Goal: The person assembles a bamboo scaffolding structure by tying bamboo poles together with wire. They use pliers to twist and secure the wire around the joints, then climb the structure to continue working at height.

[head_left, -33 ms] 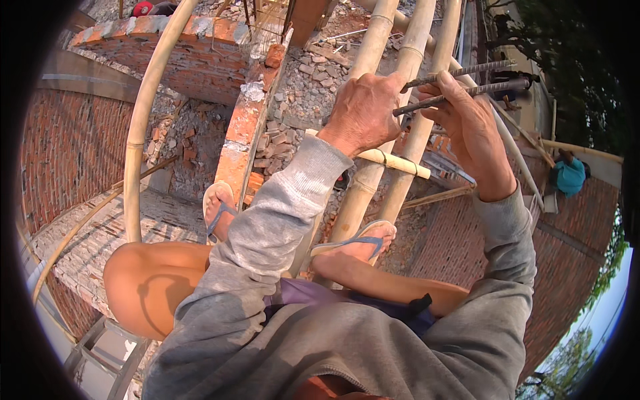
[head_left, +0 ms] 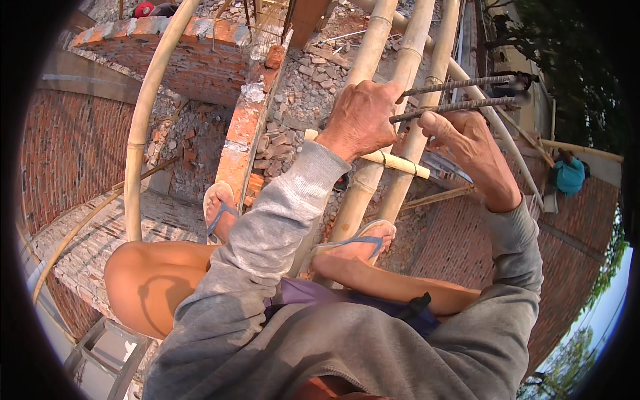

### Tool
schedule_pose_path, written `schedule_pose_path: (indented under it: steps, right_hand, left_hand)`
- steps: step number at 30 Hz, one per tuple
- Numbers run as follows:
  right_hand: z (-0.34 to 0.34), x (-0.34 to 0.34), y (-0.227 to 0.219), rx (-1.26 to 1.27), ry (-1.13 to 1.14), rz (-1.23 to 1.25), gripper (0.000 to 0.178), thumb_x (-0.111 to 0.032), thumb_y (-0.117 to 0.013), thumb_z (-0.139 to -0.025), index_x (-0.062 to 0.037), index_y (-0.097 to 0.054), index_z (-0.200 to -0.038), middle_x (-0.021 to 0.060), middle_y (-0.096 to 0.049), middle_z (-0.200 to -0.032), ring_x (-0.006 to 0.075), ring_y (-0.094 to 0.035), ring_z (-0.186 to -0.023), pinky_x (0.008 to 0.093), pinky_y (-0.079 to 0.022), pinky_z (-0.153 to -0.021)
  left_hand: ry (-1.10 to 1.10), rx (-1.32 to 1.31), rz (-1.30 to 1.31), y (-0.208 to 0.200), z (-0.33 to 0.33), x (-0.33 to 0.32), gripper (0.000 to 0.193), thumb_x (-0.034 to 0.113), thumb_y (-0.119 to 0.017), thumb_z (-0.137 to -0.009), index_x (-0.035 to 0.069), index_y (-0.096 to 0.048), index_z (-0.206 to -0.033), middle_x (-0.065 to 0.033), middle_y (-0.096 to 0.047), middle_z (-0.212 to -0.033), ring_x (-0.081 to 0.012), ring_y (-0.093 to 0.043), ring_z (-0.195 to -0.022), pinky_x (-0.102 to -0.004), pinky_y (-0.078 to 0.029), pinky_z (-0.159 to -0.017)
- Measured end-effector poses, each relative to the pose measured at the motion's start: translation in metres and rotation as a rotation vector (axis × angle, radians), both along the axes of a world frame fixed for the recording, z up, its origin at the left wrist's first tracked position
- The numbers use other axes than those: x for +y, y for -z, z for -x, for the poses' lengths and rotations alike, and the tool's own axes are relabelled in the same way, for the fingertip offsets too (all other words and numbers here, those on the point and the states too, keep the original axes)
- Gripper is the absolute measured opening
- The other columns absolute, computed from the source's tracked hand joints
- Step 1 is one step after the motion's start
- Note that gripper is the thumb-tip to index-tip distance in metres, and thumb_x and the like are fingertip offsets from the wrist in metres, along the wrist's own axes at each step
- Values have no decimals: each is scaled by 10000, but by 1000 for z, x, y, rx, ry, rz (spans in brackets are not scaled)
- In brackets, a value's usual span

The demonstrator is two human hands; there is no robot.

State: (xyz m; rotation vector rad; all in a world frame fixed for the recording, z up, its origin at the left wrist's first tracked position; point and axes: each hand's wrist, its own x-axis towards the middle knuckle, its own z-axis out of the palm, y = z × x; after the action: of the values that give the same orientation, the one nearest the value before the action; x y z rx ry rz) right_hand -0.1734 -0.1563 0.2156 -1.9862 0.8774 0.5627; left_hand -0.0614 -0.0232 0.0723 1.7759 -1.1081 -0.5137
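My left hand point(head_left: 360, 117) is closed in a fist above the bamboo poles, its knuckles against the near ends of two ribbed steel bars. The upper bar point(head_left: 460, 85) and the lower bar point(head_left: 470, 105) run out to the right, nearly parallel. Just under the lower bar is my right hand point(head_left: 467, 137), its fingers curled and its thumb tip beside that bar. The curled fingers hide whatever is between them. Below both hands, a short light crosspiece point(head_left: 400, 163) is lashed across the bamboo poles point(head_left: 363, 193).
My sandalled feet rest on a brick wall top point(head_left: 243, 127) and on the bamboo. Brick rubble point(head_left: 277, 143) lies far below. An upright bamboo pole point(head_left: 137, 133) rises at the left. A person in a teal top point(head_left: 570, 177) is at the far right, near another brick wall point(head_left: 567, 267).
My right hand has slid down and off the gap between the two bars, with its fingers curling in. Both bars have dropped slightly. My left fist has barely moved.
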Motion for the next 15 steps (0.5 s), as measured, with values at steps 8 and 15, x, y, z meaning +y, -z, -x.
schedule_pose_path:
  steps: [8,15]
  right_hand:
    - [145,35,-12,-88,-931,870,690,-104,-831,-789,2,-617,-1436,164,-708,-1000,391,-723,-827,485,-549,-673]
    - [204,28,19,262,-417,271,405,-102,-721,-938,4,-697,-1328,285,-717,-914,496,-718,-860,544,-564,-751]
  left_hand:
    - [560,-55,-8,13,100,17,275,82,-837,-646,25,-787,-910,-217,-782,-943,-424,-776,-950,-526,-615,-858]
    - [-222,380,303,37,122,25,511,370,-987,-679,31,-719,-951,-152,-663,-1022,-387,-623,-1116,-481,-522,-1005]
